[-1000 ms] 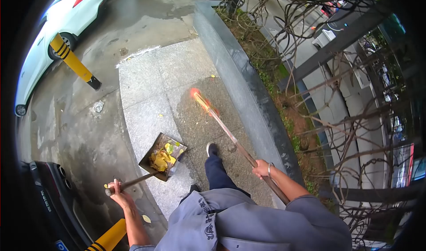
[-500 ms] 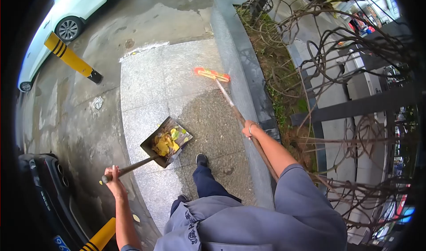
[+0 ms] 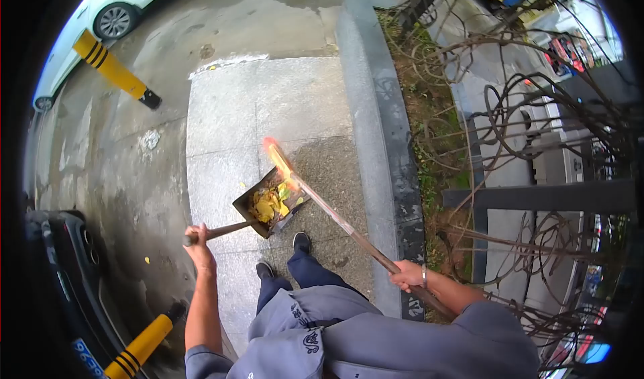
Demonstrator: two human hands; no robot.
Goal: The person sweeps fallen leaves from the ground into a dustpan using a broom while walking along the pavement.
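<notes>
My left hand (image 3: pixel 200 246) is wrapped round the end of the dustpan's wooden handle (image 3: pixel 231 229). The dustpan (image 3: pixel 249 206) rests on the paving with yellow and green leaves (image 3: pixel 270 203) inside. My right hand (image 3: pixel 408 276) grips the long broom handle (image 3: pixel 362 241), which slants down and to the left. At its far end the orange broom head (image 3: pixel 280 161) is at the dustpan's open side, just above the leaves in view, slightly blurred.
A white car (image 3: pixel 87 17) and a yellow-black post (image 3: pixel 114 70) are at upper left. A dark car (image 3: pixel 67 265) and another post (image 3: pixel 144 345) stand at lower left. On the right run a stone kerb (image 3: pixel 369 144) and bare vines (image 3: pixel 523 111).
The broom head has come back from farther up the paving to the dustpan and has turned. My right hand is lower and farther right in view. Both feet have moved.
</notes>
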